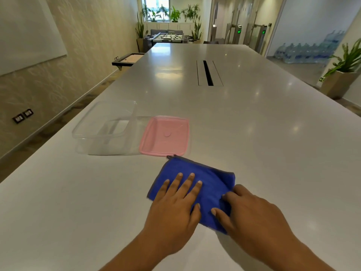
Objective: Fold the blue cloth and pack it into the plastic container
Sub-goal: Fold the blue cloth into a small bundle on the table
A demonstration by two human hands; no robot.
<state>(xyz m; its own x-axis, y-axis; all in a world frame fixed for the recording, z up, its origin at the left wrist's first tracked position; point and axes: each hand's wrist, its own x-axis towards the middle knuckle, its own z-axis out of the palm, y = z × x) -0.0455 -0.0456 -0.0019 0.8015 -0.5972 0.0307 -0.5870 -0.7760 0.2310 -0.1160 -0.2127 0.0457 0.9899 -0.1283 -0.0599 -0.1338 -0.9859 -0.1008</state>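
Observation:
The blue cloth (207, 182) lies folded into a small rectangle on the white table (254, 133), near its front edge. My left hand (175, 204) rests flat on the cloth's left half, fingers spread. My right hand (248, 212) is on the cloth's right edge, with the fingers curled and the thumb against the fabric. The clear plastic container (103, 128) stands open and empty to the far left of the cloth. Its pink lid (166, 135) lies flat beside it, just beyond the cloth's far corner.
A cable slot (208, 73) runs along the middle of the table farther away. The table's left edge drops to the floor beside a wall with sockets (23, 116). Potted plants (345, 71) stand at the right and at the room's far end.

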